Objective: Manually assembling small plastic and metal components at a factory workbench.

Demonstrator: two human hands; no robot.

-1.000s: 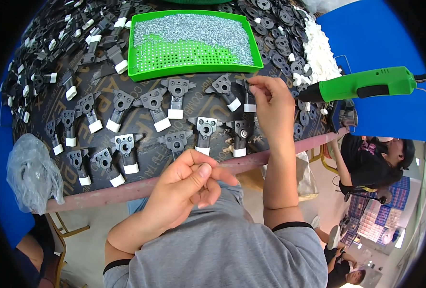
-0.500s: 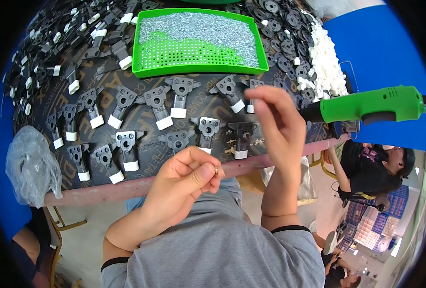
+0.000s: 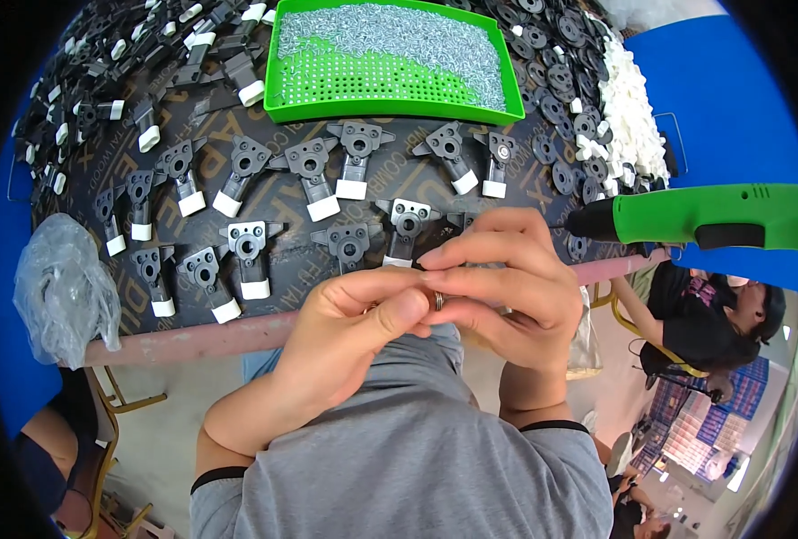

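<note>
My left hand [image 3: 358,319] pinches a small ringed metal piece [image 3: 438,301], which looks like a short spring, between thumb and fingers. My right hand [image 3: 520,292] meets it from the other side, its thumb and fingertips closed around the same piece. Both hands are raised in front of the table's near edge. Beyond them, black plastic brackets with white ends lie in two loose rows, among them a bracket [image 3: 408,225] just past my fingertips. Another bracket [image 3: 462,220] is mostly covered by my right hand.
A green tray [image 3: 399,114] of small silvery screws stands at the back. Right of it lie black discs [image 3: 553,110] and white parts [image 3: 628,117]. A green power screwdriver [image 3: 713,220] juts in from the right. At left are a plastic bag [image 3: 66,292] and piled black parts [image 3: 84,99].
My right hand has come down and left from above the brackets to join my left hand at the metal piece. The whole view has shifted slightly.
</note>
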